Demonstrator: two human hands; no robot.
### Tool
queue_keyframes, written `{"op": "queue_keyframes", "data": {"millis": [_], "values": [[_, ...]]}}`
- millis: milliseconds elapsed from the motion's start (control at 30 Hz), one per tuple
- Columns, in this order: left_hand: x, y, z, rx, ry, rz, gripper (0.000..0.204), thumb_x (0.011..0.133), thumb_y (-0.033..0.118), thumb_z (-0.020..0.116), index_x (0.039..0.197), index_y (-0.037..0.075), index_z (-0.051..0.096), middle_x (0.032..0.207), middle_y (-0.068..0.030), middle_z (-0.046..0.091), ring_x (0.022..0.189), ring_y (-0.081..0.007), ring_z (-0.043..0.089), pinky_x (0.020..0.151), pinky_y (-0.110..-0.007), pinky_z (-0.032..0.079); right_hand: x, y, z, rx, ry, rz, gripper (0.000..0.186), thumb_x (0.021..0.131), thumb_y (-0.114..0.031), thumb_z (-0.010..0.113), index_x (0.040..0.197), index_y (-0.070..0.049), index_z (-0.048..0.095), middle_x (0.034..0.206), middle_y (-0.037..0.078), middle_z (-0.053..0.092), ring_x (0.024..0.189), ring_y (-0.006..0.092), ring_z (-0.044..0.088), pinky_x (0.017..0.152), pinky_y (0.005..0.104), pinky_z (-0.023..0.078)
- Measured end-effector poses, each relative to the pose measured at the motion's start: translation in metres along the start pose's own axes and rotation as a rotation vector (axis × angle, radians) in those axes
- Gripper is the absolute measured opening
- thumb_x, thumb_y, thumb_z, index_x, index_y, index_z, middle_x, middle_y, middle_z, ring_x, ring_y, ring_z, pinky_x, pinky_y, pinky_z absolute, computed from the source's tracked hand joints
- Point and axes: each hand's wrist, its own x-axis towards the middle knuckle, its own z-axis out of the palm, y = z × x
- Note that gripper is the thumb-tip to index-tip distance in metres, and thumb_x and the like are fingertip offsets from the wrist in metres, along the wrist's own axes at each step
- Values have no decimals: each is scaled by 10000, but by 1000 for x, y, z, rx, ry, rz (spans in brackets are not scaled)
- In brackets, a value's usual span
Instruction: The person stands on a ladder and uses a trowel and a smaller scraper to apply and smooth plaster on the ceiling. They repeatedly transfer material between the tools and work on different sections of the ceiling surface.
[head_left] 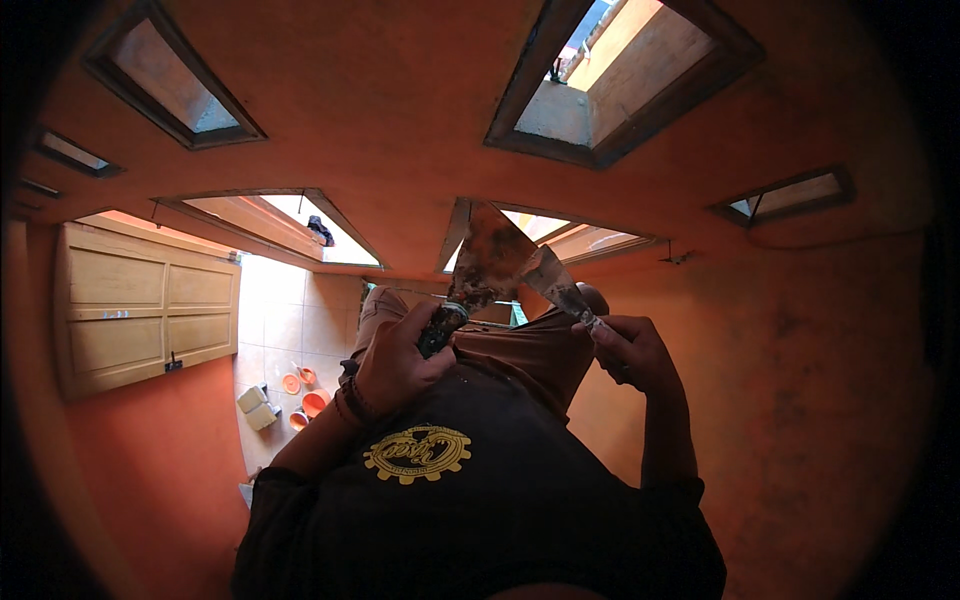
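My left hand [398, 358] is closed round the dark handle of a wide putty knife [490, 250], its broad blade smeared with dark and rusty stains. In my right hand [640, 352] is a narrower putty knife [550, 280], pinched by its handle with the blade slanting up to the left. The tips of the two blades meet or overlap in front of my lap; whether they touch I cannot tell. Brown trousers [500, 350] show below the knives.
Orange walls with several framed openings [600, 90] surround me. A pale wooden door [150, 300] stands at the left. Down on the tiled floor [285, 320] are orange paint containers [316, 402] and pale blocks [258, 408]. Some green bars [517, 315] show below my legs.
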Motion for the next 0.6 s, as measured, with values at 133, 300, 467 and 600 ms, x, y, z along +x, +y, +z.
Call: {"op": "queue_keyframes", "data": {"millis": [133,300,467,600], "values": [[2,-1,1,12,-30,64,378,770,128,657,1115,4,561,750,-147,641,686,-252,667,635,-317,497,15,-5,6,-90,-29,-88,365,949,-282,536,1058,50,641,530,-13,472,406,47,423,384,214,337],[7,3,9,20,-9,108,369,762,136,652,1083,-22,562,733,-158,625,660,-258,656,621,-329,494,18,-11,18,-75,9,-96,362,951,-277,531,1050,53,641,527,-9,479,398,49,425,383,211,333],[8,4,11,109,-5,100,359,759,145,654,1065,-15,555,720,-175,607,659,-299,646,613,-359,491,14,9,29,59,38,-37,327,956,-262,531,1041,31,651,625,-2,522,517,57,456,487,216,361],[7,8,20,91,5,87,332,764,143,652,1041,-7,549,726,-187,602,679,-346,635,609,-384,487,19,10,44,159,79,-51,312,954,-263,554,1004,20,675,838,27,642,795,83,556,741,249,446]]}}
